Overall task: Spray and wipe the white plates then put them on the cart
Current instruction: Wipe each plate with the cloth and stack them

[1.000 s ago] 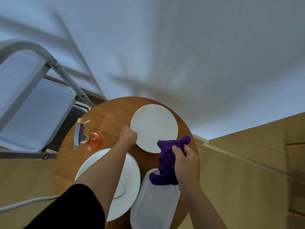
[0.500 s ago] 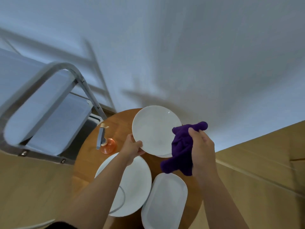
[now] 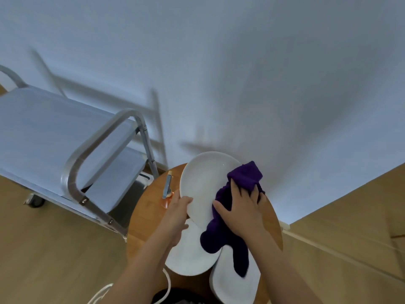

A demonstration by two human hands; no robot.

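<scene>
Step in hand: wiping the round white plate, by the look of it.
Raised plate: lifted off the round wooden table and tilted, face toward the camera.
Left hand: grips the plate's lower-left rim, thumb over the face, fingers hidden behind it.
Right hand: presses the purple cloth flat on the plate's right side, fingers spread apart and fairly straight.
Cloth: bunched under the palm, tail hanging down over the dishes below.
Second round plate: flat on the table beneath the raised one, partly covered by the left forearm; no telling whether wiped.
Oblong white dish: on the table's near right, touching or just beside the second plate.
Spray bottle: standing on the table just left of the raised plate, in nobody's grip.
Cart: left of the table, well within reach; both visible shelves bare of plates.
Done, as a judgement: nothing delivered yet; spraying of this plate cannot be confirmed, no droplets visible.
Left: finish this wipe, carry the plate to the cart, then spray, wipe and move the two dishes on the table.
</scene>
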